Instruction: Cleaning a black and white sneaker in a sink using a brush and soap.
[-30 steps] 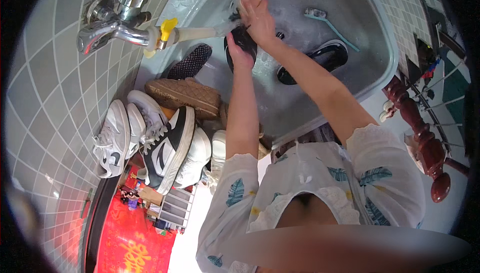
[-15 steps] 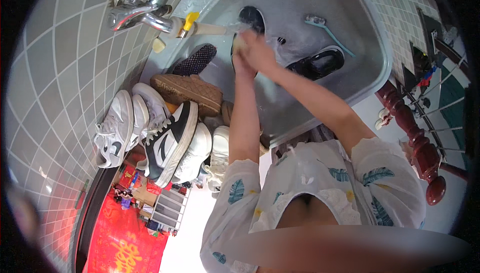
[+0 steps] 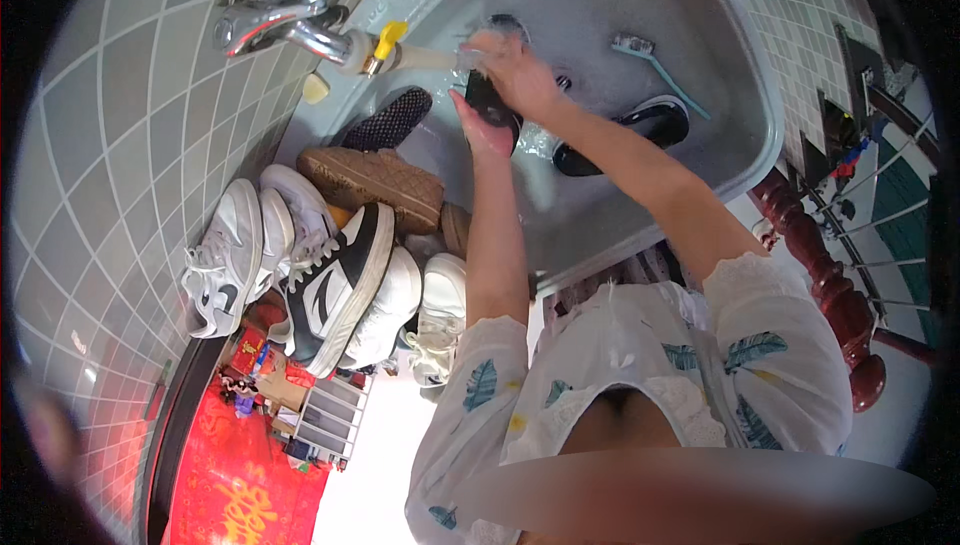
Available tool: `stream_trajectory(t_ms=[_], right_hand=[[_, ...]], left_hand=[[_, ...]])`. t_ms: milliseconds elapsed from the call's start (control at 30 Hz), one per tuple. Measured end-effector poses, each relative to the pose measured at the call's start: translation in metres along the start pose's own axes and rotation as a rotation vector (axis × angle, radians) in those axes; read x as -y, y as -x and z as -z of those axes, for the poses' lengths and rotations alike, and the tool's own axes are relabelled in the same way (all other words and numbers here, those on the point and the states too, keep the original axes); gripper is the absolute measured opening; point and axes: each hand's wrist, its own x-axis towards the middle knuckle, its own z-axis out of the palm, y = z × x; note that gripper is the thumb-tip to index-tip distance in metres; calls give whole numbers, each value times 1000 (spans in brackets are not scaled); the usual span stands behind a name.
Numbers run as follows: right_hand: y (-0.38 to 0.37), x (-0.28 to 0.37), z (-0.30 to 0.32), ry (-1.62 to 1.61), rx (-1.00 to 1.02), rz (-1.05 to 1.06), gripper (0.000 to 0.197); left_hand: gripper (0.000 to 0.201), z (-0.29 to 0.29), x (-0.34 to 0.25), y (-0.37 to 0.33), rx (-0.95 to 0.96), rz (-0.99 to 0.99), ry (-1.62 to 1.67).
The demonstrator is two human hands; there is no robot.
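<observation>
The grip of the left hand (image 3: 486,135) is closed around the lower end of a black piece of footwear (image 3: 487,100), thumb along its left side. The right hand (image 3: 524,79) lies across its upper end, fingers stretched toward the water from the pale hose (image 3: 425,59) — whether it grasps anything, I cannot tell. Both hands and the footwear are over the grey basin (image 3: 620,230), just beside the hose's mouth. To the right in the basin lie another black shoe (image 3: 655,123), partly behind the right forearm, and a turquoise-handled brush (image 3: 668,82). A brown quilted shoe (image 3: 372,185) rests lower left — sneakers (image 3: 335,290) crowd below it.
</observation>
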Motion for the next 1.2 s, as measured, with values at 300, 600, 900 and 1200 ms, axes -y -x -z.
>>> stream_trajectory(t_ms=[300, 600, 900, 1200], right_hand=[[36, 5, -21, 34, 57, -142, 43], [42, 43, 8, -79, 271, -370, 56], [-7, -30, 12, 6, 76, -194, 70], [-6, -37, 11, -74, 78, -167, 71]], left_hand=[[78, 3, 8, -4, 5, 7, -83], [67, 12, 0, -4, 62, 57, 11], [52, -12, 13, 35, 272, -238, 75], [48, 0, 29, 5, -179, -353, -433]])
